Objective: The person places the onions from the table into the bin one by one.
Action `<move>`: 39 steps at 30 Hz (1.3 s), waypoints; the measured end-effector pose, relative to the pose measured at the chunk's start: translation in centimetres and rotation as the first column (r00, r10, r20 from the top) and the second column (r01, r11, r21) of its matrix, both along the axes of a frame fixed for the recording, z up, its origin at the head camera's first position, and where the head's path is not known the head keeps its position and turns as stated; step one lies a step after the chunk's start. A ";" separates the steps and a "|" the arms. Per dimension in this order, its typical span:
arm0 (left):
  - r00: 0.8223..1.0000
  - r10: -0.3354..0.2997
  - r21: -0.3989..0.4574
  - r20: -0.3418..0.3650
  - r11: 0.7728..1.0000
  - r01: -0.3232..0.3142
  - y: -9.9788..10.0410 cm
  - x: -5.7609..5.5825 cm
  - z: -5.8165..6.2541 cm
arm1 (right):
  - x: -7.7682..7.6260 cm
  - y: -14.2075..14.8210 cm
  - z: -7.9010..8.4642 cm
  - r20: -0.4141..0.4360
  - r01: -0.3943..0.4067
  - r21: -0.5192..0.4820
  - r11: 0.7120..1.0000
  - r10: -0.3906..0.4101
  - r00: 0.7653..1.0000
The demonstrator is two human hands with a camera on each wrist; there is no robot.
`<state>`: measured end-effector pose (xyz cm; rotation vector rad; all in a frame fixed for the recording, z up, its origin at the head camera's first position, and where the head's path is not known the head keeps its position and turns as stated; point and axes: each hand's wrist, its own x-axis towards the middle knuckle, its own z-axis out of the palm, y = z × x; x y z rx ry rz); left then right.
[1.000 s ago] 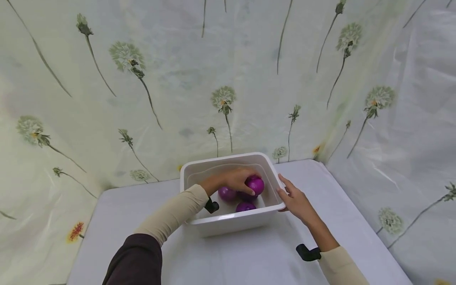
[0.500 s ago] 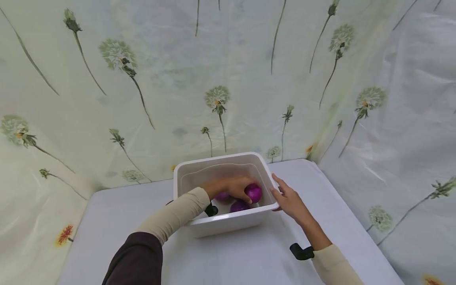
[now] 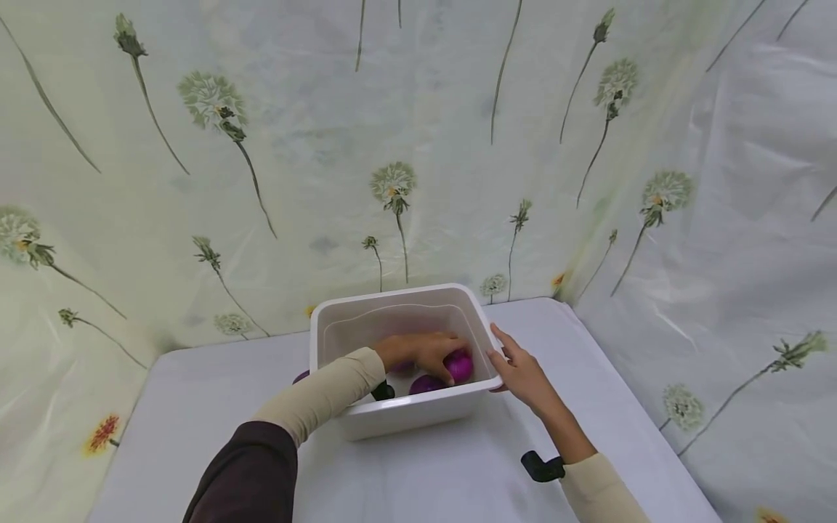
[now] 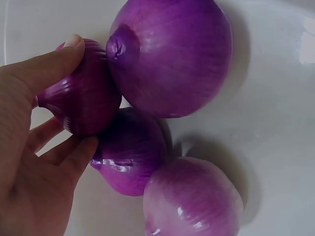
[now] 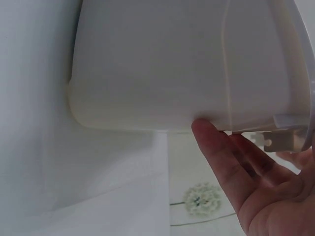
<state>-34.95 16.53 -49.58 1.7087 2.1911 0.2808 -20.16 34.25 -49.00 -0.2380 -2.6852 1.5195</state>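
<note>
My left hand (image 3: pixel 430 354) reaches into a white plastic bin (image 3: pixel 366 418) and holds a red onion (image 4: pixel 83 93) between thumb and fingers. Against this onion, in the left wrist view, lie a larger purple onion (image 4: pixel 172 54) and a dark glossy one (image 4: pixel 130 152). A paler onion (image 4: pixel 194 199) sits just below them on the bin floor. At the bin's right side my right hand (image 3: pixel 526 374) grips the rim, thumb over the edge. Its fingers (image 5: pixel 216 152) touch the outer wall in the right wrist view.
The bin stands on a white-covered table (image 3: pixel 418 479). Part of another purple thing (image 3: pixel 301 377) shows outside the bin, behind the left sleeve. A dandelion-print sheet (image 3: pixel 294 181) hangs behind the table and along its sides. Black wrist mounts (image 3: pixel 543 467) sit at both cuffs.
My left hand has moved down and toward the bin's near right corner with the onion. The right hand stays on the rim. The head view has shifted slightly right.
</note>
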 end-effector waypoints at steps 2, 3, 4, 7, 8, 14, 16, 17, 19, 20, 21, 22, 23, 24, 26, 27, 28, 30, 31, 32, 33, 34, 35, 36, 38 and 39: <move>1.000 -0.004 -0.001 -0.003 1.000 0.004 0.0 0.0 -0.1 | 0.0 0.0 0.0 -0.003 0.002 0.005 1.000 -0.002 1.000; 1.000 -0.003 -0.005 -0.005 1.000 0.003 0.1 0.1 -0.1 | 0.0 0.0 0.0 -0.004 0.001 0.006 1.000 -0.001 1.000; 1.000 -0.001 -0.009 -0.011 1.000 0.001 0.1 0.1 -0.1 | 0.0 0.0 0.1 -0.004 0.002 0.007 1.000 -0.002 1.000; 0.999 -0.007 -0.018 -0.037 1.000 0.006 0.1 0.3 -0.2 | 0.0 0.1 0.1 -0.003 0.000 0.006 1.000 0.000 1.000; 0.999 -0.008 -0.024 -0.048 1.000 0.006 0.1 0.3 -0.2 | 0.0 0.1 0.1 -0.002 -0.001 0.006 1.000 0.001 1.000; 0.991 -0.044 -0.044 -0.128 0.998 0.038 0.0 0.8 -0.2 | 0.0 0.0 0.1 0.000 -0.004 0.006 1.000 0.004 1.000; 0.986 -0.068 -0.059 -0.154 0.997 0.059 0.0 0.8 -0.5 | 0.0 -0.1 0.1 0.003 -0.003 0.008 1.000 0.003 1.000; 0.982 -0.080 -0.070 -0.169 0.995 0.069 -0.1 0.9 -0.6 | 0.0 -0.2 0.2 0.004 -0.003 0.008 1.000 0.003 1.000; 0.976 -0.096 -0.091 -0.193 0.993 0.080 -0.1 0.9 -0.9 | 0.1 -0.2 0.2 0.002 -0.001 0.009 1.000 0.001 1.000; 0.972 -0.108 -0.102 -0.207 0.991 0.088 -0.1 1.0 -1.0 | 0.1 -0.2 0.3 0.000 -0.001 0.009 1.000 0.001 1.000; 0.969 -0.114 -0.110 -0.220 0.990 0.091 -0.1 1.0 -1.2 | 0.1 -0.2 0.3 -0.001 -0.001 0.011 1.000 0.001 1.000; 0.966 -0.119 -0.118 -0.231 0.989 0.093 -0.1 1.0 -1.3 | 0.1 -0.2 0.3 -0.003 -0.003 0.011 1.000 0.003 1.000; 0.964 -0.121 -0.124 -0.237 0.988 0.093 -0.2 1.0 -1.5 | 0.1 -0.2 0.3 -0.005 -0.002 0.011 1.000 0.002 1.000; 0.963 -0.120 -0.128 -0.242 0.988 0.091 -0.2 1.1 -1.5 | 0.0 -0.2 0.2 -0.006 -0.002 0.011 1.000 0.002 1.000; 0.961 -0.123 -0.136 -0.247 0.987 0.092 -0.2 1.1 -1.7 | 0.0 -0.2 0.1 -0.006 -0.003 0.010 1.000 0.003 1.000; 0.963 -0.121 -0.139 -0.243 0.986 0.089 -0.2 1.1 -1.7 | 0.0 -0.1 0.1 -0.006 -0.005 0.010 1.000 0.005 1.000; 0.962 -0.124 -0.143 -0.243 0.986 0.090 -0.2 1.1 -1.8 | 0.0 -0.1 0.0 -0.005 -0.005 0.006 1.000 0.005 1.000; 0.963 -0.125 -0.148 -0.240 0.985 0.091 -0.2 1.2 -1.9 | 0.0 -0.1 0.0 -0.001 -0.003 0.001 1.000 0.003 1.000; 0.962 -0.127 -0.149 -0.241 0.984 0.093 -0.2 1.2 -1.9 | 0.0 -0.1 -0.1 0.001 -0.004 -0.001 1.000 0.004 1.000; 0.961 -0.130 -0.149 -0.242 0.984 0.096 -0.2 1.2 -2.0 | 0.1 -0.1 -0.1 0.003 -0.005 0.000 1.000 0.005 1.000; 0.959 -0.136 -0.147 -0.249 0.984 0.101 -0.2 1.2 -2.0 | 0.1 0.0 -0.1 0.001 -0.006 -0.003 1.000 0.006 1.000; 0.956 -0.143 -0.144 -0.257 0.984 0.108 -0.2 1.2 -2.0 | 0.1 0.0 -0.1 0.001 -0.005 -0.005 1.000 0.005 1.000; 0.954 -0.147 -0.138 -0.261 0.984 0.114 -0.2 1.3 -2.0 | 0.2 0.0 -0.1 -0.002 -0.005 -0.007 1.000 0.005 1.000; 0.952 -0.150 -0.132 -0.267 0.984 0.118 -0.2 1.3 -1.9 | 0.2 0.0 -0.1 -0.005 -0.006 -0.009 1.000 0.006 1.000; 0.947 -0.156 -0.124 -0.282 0.984 0.125 -0.3 1.3 -1.9 | 0.2 0.1 0.0 -0.009 -0.007 -0.010 1.000 0.007 1.000; 0.946 -0.155 -0.119 -0.285 0.985 0.126 -0.3 1.3 -1.8 | 0.3 0.1 0.0 -0.010 -0.007 -0.014 1.000 0.007 1.000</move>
